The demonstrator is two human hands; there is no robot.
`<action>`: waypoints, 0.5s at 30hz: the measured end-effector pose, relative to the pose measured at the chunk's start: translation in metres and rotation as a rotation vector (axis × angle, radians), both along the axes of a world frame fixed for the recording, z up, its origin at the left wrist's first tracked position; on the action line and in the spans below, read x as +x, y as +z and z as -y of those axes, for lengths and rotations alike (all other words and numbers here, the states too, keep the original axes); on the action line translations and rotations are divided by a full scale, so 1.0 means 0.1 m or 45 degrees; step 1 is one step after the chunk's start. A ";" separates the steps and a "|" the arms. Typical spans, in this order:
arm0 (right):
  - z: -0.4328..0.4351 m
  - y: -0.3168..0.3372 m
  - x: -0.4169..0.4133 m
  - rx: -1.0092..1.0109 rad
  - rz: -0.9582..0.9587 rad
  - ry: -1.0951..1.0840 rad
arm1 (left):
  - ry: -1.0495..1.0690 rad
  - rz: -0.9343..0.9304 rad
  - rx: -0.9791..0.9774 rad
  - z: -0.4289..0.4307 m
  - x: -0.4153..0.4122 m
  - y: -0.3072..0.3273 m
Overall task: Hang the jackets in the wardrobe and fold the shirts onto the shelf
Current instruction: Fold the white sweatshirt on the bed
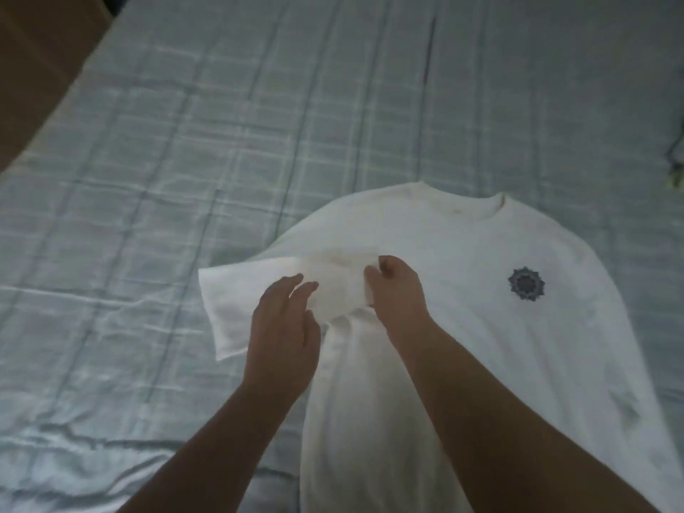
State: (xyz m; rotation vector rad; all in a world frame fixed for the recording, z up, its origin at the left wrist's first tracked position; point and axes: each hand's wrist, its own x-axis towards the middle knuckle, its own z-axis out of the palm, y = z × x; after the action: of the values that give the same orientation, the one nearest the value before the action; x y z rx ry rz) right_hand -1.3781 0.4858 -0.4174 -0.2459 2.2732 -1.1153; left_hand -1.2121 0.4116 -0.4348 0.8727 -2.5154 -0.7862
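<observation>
- On the near right part of the checked bed cover (185,161), the white shirt (481,327) is lying face up. Its collar (462,207) is pointing to the far side and its hem is running off the near edge of the view.
- A dark round emblem (526,284) is showing on the chest at the right.
- At the shirt's left side the short sleeve (229,309) is sticking out over the cover, and both hands are working just there.
- The left hand (285,327) is lying released, fingers fairly straight, over the sleeve's inner end. Whether it is pressing the cloth or only hovering, I cannot tell.
- The right hand (398,294) is curling fingers and thumb onto a ridge of cloth where the sleeve is joining the body, apparently pinching it.
- By my judgement the folding of this shirt is only beginning: the left side is being gathered for a first lengthwise fold, while the right side is lying flat.
- The next move is calling for the sleeve and left edge to be carried rightward over the chest, with the crease kept straight from shoulder to hem. The soft cloth is likely to bunch unless smoothed.
- At the far left a brown panel (37,50) is bordering the bed; no wardrobe or shelf is showing.
</observation>
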 end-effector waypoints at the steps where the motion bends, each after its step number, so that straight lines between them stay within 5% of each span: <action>1: -0.16 -0.01 -0.15 -0.051 0.007 -0.049 | -0.077 0.095 -0.048 -0.10 -0.19 -0.06; 6: -0.94 -0.02 -0.85 -0.140 0.004 -0.197 | -0.317 0.507 -0.064 -0.68 -1.10 -0.25; 15: -2.16 -0.27 -2.10 -0.001 -0.173 -0.321 | -0.456 0.637 -0.126 -1.61 -2.43 -0.57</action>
State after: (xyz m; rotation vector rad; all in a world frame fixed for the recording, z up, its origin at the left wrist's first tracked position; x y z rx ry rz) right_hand -1.5878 0.7015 -0.4442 -0.0357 2.4758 -1.2588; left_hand -1.4553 0.5731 -0.4914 0.6528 -3.1834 -0.5880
